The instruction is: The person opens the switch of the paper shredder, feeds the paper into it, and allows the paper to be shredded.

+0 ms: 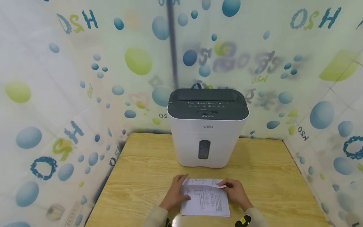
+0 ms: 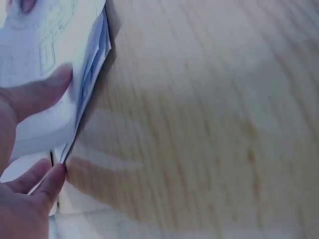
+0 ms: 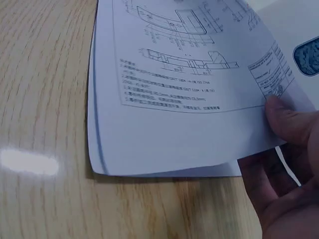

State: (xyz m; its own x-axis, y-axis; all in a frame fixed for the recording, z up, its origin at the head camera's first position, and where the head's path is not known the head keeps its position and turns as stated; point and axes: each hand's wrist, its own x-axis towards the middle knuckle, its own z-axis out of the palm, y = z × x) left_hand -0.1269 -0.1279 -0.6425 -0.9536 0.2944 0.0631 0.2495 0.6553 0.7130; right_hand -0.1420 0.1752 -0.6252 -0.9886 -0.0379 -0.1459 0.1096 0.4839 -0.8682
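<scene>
A stack of white paper sheets (image 1: pixel 205 201) printed with technical line drawings lies on the table in front of the person. The right hand (image 1: pixel 236 193) pinches the far right corner of the top sheet (image 3: pixel 169 124) between thumb and fingers, and that corner is lifted and bent. In the right wrist view, the sheet rises off those below. At the stack's left side is the left hand (image 1: pixel 175 192). Its thumb (image 2: pixel 47 92) lies over the printed face, while its fairly straight fingers (image 2: pixel 50 184) touch the far left edge. Several sheet edges fan slightly apart there.
A white paper shredder (image 1: pixel 190 142) with a dark grey top and a small window stands upright just beyond the paper. Beneath everything is a wooden table (image 1: pixel 136 167). Patterned curtains (image 1: pixel 136 85) with blue and green dots surround it at the back and both sides.
</scene>
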